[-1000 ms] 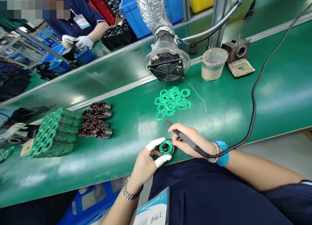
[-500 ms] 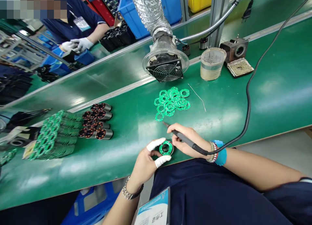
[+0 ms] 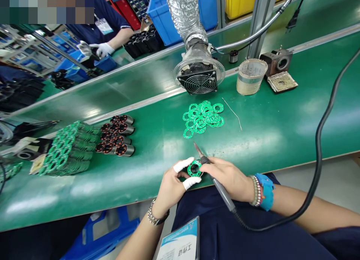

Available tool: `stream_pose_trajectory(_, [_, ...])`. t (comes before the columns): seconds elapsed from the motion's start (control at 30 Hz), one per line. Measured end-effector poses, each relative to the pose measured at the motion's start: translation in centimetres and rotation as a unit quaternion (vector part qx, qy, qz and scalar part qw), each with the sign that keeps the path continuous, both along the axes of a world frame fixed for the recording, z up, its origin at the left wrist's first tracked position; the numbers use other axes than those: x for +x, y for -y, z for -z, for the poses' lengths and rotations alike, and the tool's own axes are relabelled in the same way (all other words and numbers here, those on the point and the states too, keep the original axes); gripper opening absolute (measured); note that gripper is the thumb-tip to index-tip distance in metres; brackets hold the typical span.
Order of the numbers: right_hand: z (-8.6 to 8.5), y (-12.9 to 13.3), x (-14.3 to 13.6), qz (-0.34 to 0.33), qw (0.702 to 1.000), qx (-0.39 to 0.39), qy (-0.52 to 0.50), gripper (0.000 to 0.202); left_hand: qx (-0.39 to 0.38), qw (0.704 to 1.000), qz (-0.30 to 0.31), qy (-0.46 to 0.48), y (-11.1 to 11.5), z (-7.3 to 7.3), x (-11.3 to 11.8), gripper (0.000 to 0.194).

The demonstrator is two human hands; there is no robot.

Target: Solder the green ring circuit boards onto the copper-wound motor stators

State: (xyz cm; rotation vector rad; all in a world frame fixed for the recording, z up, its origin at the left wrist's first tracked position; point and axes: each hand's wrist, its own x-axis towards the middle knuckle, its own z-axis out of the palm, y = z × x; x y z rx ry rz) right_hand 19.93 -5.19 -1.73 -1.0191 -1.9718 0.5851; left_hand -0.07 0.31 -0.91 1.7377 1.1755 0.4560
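My left hand, with white covers on the thumb and a finger, grips a round motor part topped by a green ring board at the bench's front edge. In my right hand is a soldering iron, its tip pointing up and away, just beyond the ring board. The right fingertips are beside the board; whether they touch it is hard to tell. A pile of loose green ring boards lies farther back, with a thin bent solder wire to its right.
Metal motor stators and stacked green boards stand at left. A fume fan hangs over the bench; a tub and an iron stand are behind right. The iron's cable loops at right. A gloved co-worker's hand shows across.
The soldering iron has swung in my right hand, so its handle now slants down towards my body, and its cable hangs lower. The view has shifted slightly. The left hand still holds the part.
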Motion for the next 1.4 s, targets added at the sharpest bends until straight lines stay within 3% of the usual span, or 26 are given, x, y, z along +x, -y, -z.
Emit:
stream_pose_trajectory(0.1, [-0.1,-0.1,0.0,-0.011,0.999,0.027,0.037,0.023,-0.001,1.000,0.005,0.012,-0.1,0.0,0.2,0.053])
stream_pose_trajectory(0.2, [-0.2,-0.3,0.5,-0.004,1.000,-0.002,0.005,0.025,-0.015,1.000,0.006,0.007,0.0,-0.5,0.6,0.053])
stream_pose_trajectory(0.33, [-0.9,-1.2,1.1,0.011,0.999,-0.032,-0.031,0.033,-0.006,0.999,0.035,0.030,0.0,-1.3,-0.3,0.070])
stream_pose_trajectory(0.5, [-1.2,-2.2,0.2,-0.026,0.999,-0.029,-0.016,0.035,0.160,0.986,0.048,0.013,0.3,-0.8,-2.7,0.023])
stream_pose_trajectory(0.63, [-0.6,-2.2,-0.4,-0.013,0.999,-0.041,-0.019,0.036,0.193,0.978,0.076,0.018,0.7,0.4,-2.6,0.013])
stream_pose_trajectory(0.77, [-0.6,-1.9,-0.4,0.005,0.998,-0.059,-0.005,0.037,0.126,0.987,0.032,0.099,0.6,0.5,-1.1,0.009])
stream_pose_trajectory(0.87, [-1.1,-1.9,-0.5,0.014,0.999,-0.043,0.000,0.036,-0.002,0.987,-0.015,0.157,0.3,0.1,-0.3,0.010])
stream_pose_trajectory(1.0, [-1.8,-2.4,-1.1,0.000,1.000,-0.013,0.005,0.027,-0.151,0.964,-0.049,0.211,0.1,-0.3,0.3,0.018])
stream_pose_trajectory(1.23, [-2.3,-3.4,-2.5,-0.026,0.999,-0.033,0.003,0.019,-0.143,0.963,-0.070,0.216,0.2,-0.3,0.1,0.014])
stream_pose_trajectory(1.4, [-2.4,-3.5,-2.9,-0.022,0.998,-0.054,-0.011,0.024,-0.186,0.951,-0.081,0.232,0.4,-0.4,-0.1,0.014])
